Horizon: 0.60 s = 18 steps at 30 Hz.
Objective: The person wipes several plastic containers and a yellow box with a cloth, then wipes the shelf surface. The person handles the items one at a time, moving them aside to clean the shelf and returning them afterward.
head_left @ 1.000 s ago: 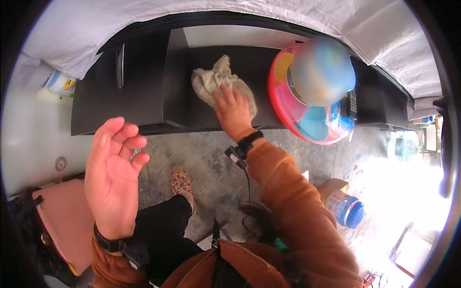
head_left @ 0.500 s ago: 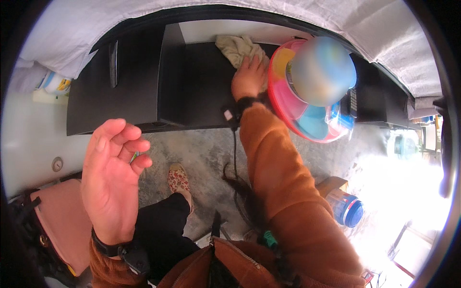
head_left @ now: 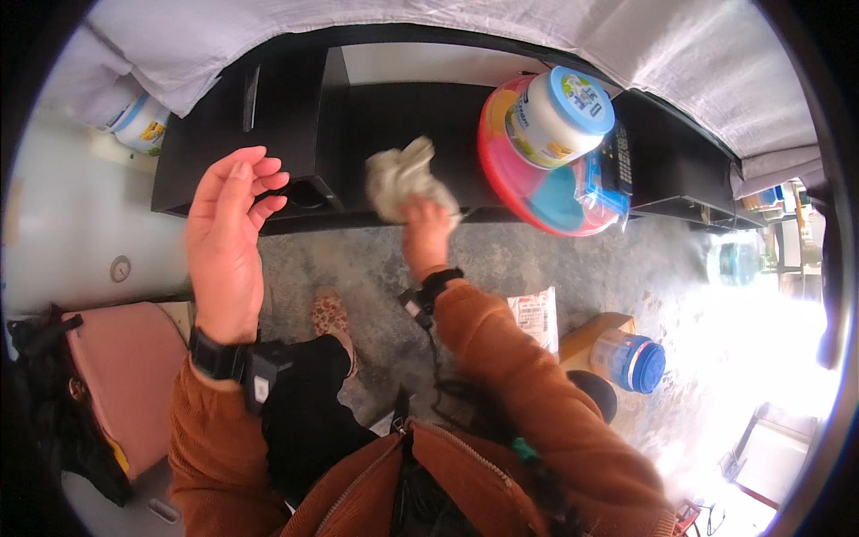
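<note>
My right hand [head_left: 426, 234] grips a crumpled greyish-beige cloth [head_left: 398, 182], blurred by motion, at the front edge of the black shelf unit [head_left: 394, 112]. The cloth bunches up ahead of my fingers and partly hides that edge. Raised at the left, my left hand [head_left: 231, 237] holds nothing; its fingers are loosely curved and apart, in front of the unit's left section. Right of the cloth rests a round red-rimmed tray [head_left: 492, 166] with coloured compartments. On it stand a white tub with a blue lid [head_left: 550, 121] and a clear-and-blue packet [head_left: 598, 186].
A black keypad device [head_left: 619, 157] lies beside the packet. Pale fabric [head_left: 429, 20] hangs above the unit. On the floor are a blue-lidded clear jar [head_left: 631, 361], a cardboard box [head_left: 595, 338] and a white labelled parcel [head_left: 535, 315]. A pink bag [head_left: 130, 371] sits at left.
My right hand has drawn the cloth from the back of the shelf toward me and left, to the front edge. My left hand has risen slightly. The whole view has shifted.
</note>
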Each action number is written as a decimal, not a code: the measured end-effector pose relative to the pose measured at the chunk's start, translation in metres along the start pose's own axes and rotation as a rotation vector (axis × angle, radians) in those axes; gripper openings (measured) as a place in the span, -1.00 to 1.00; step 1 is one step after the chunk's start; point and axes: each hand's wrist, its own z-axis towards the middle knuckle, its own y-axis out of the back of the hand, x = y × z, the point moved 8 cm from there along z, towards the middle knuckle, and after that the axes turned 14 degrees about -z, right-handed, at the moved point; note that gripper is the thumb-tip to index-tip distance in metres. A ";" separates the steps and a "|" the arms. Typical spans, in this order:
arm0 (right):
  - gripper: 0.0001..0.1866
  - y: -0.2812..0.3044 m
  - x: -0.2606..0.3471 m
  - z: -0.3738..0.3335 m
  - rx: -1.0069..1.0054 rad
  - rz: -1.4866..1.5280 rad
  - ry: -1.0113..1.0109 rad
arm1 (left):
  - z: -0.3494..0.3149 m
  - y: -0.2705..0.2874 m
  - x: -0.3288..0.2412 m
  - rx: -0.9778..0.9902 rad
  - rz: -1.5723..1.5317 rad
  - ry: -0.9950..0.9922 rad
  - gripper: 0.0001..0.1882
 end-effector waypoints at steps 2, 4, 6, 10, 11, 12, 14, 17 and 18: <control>-0.61 -0.026 0.046 -0.025 0.237 0.140 0.218 | 0.003 0.006 0.003 0.014 0.077 -0.042 -0.71; -0.67 -0.048 0.066 -0.066 0.555 0.283 0.176 | 0.005 0.017 0.008 -0.024 0.131 -0.062 -0.74; -0.62 -0.060 0.061 -0.103 0.816 0.463 0.028 | 0.005 0.034 0.009 -0.070 0.188 -0.051 -0.75; -0.73 -0.023 0.041 -0.094 0.626 0.441 0.196 | 0.002 0.068 -0.001 -0.157 0.127 -0.074 -0.75; -0.75 0.002 0.051 -0.084 0.402 0.052 0.570 | 0.000 0.076 -0.003 -0.203 0.079 -0.057 -0.73; -0.78 0.023 0.032 -0.061 0.390 0.409 0.326 | -0.003 0.084 -0.005 -0.257 0.031 -0.035 -0.72; -0.81 0.049 0.006 -0.022 0.539 1.001 -0.182 | -0.012 0.089 -0.013 -0.305 -0.161 -0.012 -0.69; -0.83 0.129 0.014 0.044 0.503 1.384 -0.311 | -0.022 0.084 -0.032 -0.312 -0.373 -0.004 -0.63; -0.82 0.158 0.020 0.067 0.452 1.367 -0.271 | -0.024 0.081 -0.040 -0.313 -0.433 0.002 -0.61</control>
